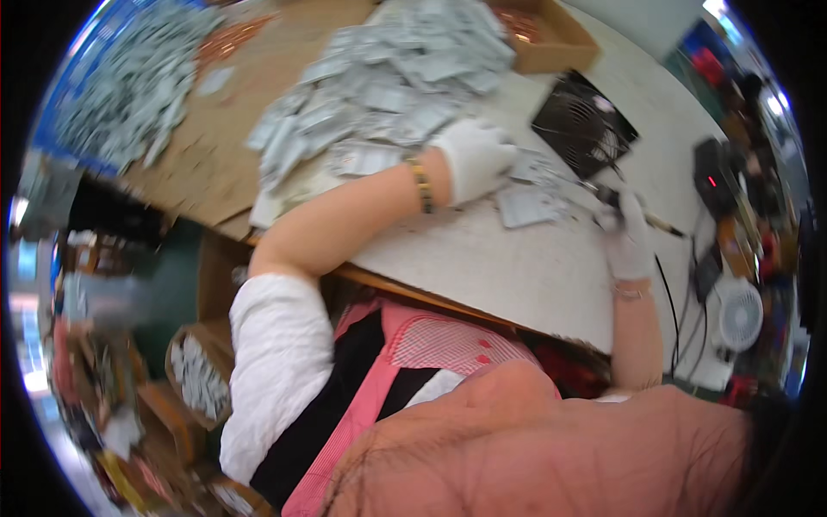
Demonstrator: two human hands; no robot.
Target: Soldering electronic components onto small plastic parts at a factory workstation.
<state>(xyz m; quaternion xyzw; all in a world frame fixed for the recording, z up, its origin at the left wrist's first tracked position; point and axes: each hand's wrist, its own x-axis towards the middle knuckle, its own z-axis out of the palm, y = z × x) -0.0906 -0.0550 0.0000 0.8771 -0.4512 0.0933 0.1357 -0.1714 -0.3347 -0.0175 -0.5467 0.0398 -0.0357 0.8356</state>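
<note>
My left hand (479,160), in a white glove, reaches across the white tabletop with its fingers curled in. It rests at the right edge of a large heap of flat silvery-grey pieces (379,103); whatever its fingers pinch is hidden. Beside it lie a few more flat pale pieces (527,205). My right hand (629,237), also gloved and somewhat blurred, is closed round a dark-handled tool that looks like a soldering iron (608,196). The tool's thin front end points toward the small pieces between my hands.
A black square fan (584,125) stands just beyond my hands. Cardboard box (551,39) with copper-coloured parts sits behind it. At right are a black device (715,179) with a red light, cables and a small white fan (738,314). A blue crate (65,95) of grey pieces lies far left.
</note>
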